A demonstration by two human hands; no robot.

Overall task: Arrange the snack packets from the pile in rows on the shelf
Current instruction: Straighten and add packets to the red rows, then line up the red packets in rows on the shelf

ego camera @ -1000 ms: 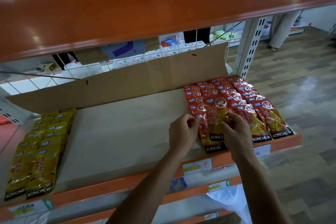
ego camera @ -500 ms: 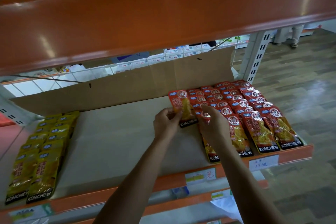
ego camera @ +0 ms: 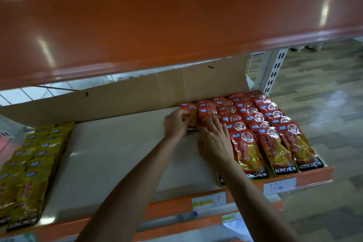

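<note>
- L hand (ego camera: 175,124) pinches glossy red foil snack packet (ego camera: 192,113), centre frame, lying on matte beige cardboard shelf liner (ego camera: 117,153).
- R hand (ego camera: 215,143): fingers spread flat on crinkly red packet rows (ego camera: 261,124), centre-right.

A shop is shown: orange retail shelving (ego camera: 176,25) fills the upper frame, price labels (ego camera: 209,201) are fixed along the lower shelf edge, and identical snack packets (ego camera: 255,124) are rowed centre-right.

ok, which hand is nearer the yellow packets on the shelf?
Left. The left hand grips a red packet at the back, well right of the yellow packets; the right hand lies farther right, flat on the red rows.
</note>
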